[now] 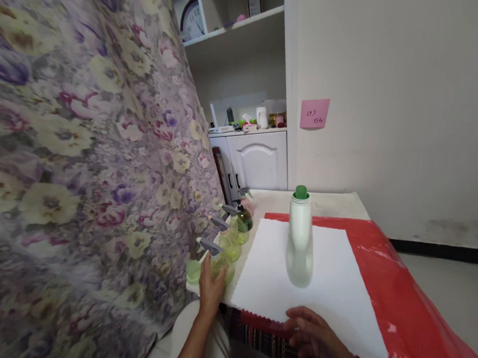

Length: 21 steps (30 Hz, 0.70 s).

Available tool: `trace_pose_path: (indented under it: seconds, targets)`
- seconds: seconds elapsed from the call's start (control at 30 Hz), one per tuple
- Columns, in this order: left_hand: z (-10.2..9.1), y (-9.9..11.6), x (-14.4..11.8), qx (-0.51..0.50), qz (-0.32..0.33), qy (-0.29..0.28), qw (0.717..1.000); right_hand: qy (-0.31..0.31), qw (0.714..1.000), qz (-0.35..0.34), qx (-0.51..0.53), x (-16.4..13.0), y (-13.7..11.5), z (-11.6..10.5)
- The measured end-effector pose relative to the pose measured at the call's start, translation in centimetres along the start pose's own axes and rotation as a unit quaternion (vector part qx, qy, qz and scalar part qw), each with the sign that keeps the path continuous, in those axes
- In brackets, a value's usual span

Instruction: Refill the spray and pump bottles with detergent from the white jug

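My left hand [211,287] is at the table's left edge, its thumb and fingers around a clear yellow-green spray bottle [221,265] with a grey trigger head. Beside that hand is a light green cap or small tub [193,272]. My right hand [309,333] hovers by the front edge of a white cloth [260,269], fingers loosely bent and apart, holding nothing. A tall pale green bottle [300,244] stands upright on the cloth, with a green piece [301,193] in its open neck. The right hand does not touch it.
More spray bottles [229,241] and a dark bottle [245,217] form a row along the left edge. Red plastic sheeting [395,301] lies under the cloth. A floral curtain [99,162] hangs close on the left; a white cabinet [259,161] and wall are behind.
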<state>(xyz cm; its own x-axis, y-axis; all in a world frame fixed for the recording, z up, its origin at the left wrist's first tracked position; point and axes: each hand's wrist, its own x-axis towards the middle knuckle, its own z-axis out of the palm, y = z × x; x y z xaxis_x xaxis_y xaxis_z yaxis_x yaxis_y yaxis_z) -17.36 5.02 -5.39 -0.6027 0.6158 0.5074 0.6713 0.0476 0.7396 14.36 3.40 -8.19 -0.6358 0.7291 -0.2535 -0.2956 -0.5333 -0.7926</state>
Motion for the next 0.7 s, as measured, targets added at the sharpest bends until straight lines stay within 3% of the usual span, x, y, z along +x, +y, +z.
trace_pose_path:
  seconds: [0.2, 0.43, 0.5, 0.6, 0.7]
  targets:
    - [-0.8, 1.3, -1.1, 0.002, 0.015, 0.003, 1.0, -0.017, 1.0, -0.013, 0.006, 0.1, 0.2, -0.3]
    - [-3.0, 3.5, -5.1, -0.004, 0.041, 0.038, 0.998, -0.015, 1.0, -0.021, 0.006, -0.2, -0.3, 0.0]
    - [-3.4, 5.4, -5.8, -0.048, 0.018, 0.003, 0.999, -0.017, 0.999, -0.026, 0.006, -0.3, -0.5, 0.1]
    - [-4.0, 10.7, -6.3, -0.154, -0.033, -0.068, 0.985, -0.019, 0.999, -0.03, 0.005, -0.2, -0.7, 0.1]
    - [-5.4, 16.8, -7.3, -0.3, -0.062, -0.159, 0.939, -0.006, 1.0, -0.027, 0.002, -0.1, -0.8, 0.0]
